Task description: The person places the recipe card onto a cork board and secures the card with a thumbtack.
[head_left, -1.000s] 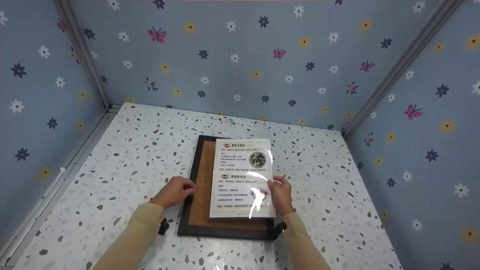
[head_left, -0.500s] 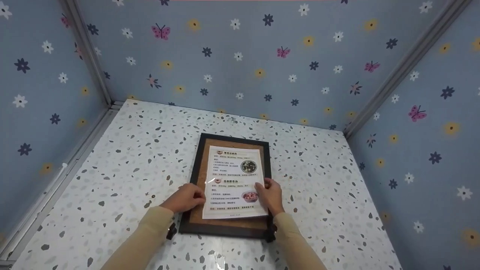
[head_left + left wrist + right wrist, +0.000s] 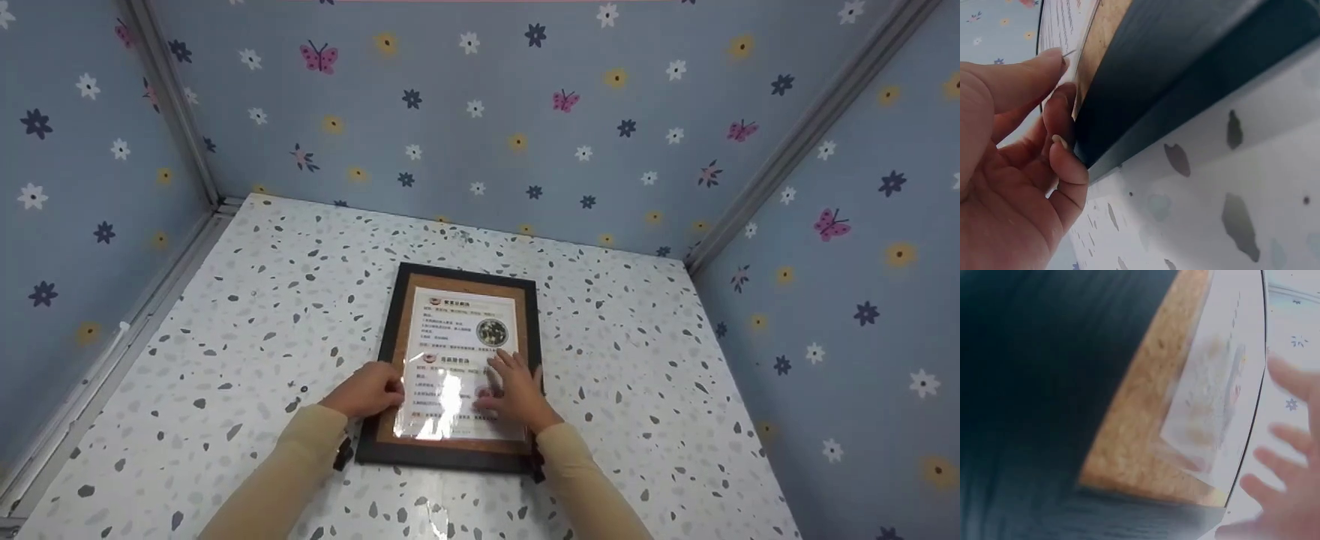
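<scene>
A laminated recipe sheet [image 3: 450,315] with printed text and small food pictures lies over a cork board [image 3: 465,447] in a black frame [image 3: 420,454]. In the head view my left hand [image 3: 367,390] is at the sheet's left edge. Thumb and curled index finger pinch that edge in the left wrist view, with the other fingers beside the frame's outer side. My right hand [image 3: 517,394] has its fingers spread above the sheet's lower right part, partly covering the lower food picture. The right wrist view shows those fingers loose, with nothing held.
The framed board rests on a white speckled table [image 3: 300,262]. Blue panels [image 3: 480,112] with flowers and butterflies stand at the back and both sides. Bright glare lies on the sheet's lower half.
The sheet has shifted left and down so it sits within the frame. My left hand has come to its left edge. My right hand has let go of the right edge and spread over it.
</scene>
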The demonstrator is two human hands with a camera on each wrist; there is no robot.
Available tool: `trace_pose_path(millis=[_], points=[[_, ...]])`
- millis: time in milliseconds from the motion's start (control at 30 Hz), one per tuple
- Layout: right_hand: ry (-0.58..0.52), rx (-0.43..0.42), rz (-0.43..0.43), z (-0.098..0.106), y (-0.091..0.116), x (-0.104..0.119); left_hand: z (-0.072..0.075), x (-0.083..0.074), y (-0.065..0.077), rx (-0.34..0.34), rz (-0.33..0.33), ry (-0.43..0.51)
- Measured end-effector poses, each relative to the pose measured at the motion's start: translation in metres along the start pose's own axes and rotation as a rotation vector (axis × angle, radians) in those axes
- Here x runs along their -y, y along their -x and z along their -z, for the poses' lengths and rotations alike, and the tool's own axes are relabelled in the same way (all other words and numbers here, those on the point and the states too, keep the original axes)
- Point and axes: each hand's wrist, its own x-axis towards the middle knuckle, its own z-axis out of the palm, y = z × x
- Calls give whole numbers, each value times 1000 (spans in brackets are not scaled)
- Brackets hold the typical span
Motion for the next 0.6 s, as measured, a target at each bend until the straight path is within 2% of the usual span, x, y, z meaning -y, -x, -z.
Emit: trace_pose_path(millis=[67, 133, 467, 600], points=[[13, 98, 24, -2, 2, -3, -1, -1, -1, -3, 18, 0], [2, 152, 20, -3, 4, -5, -1, -3, -2, 4, 50, 3], [16, 199, -21, -6, 8, -5, 4, -7, -8, 73, 181, -26], [20, 210, -28, -6, 9, -4, 6, -9, -9, 81, 185, -52]])
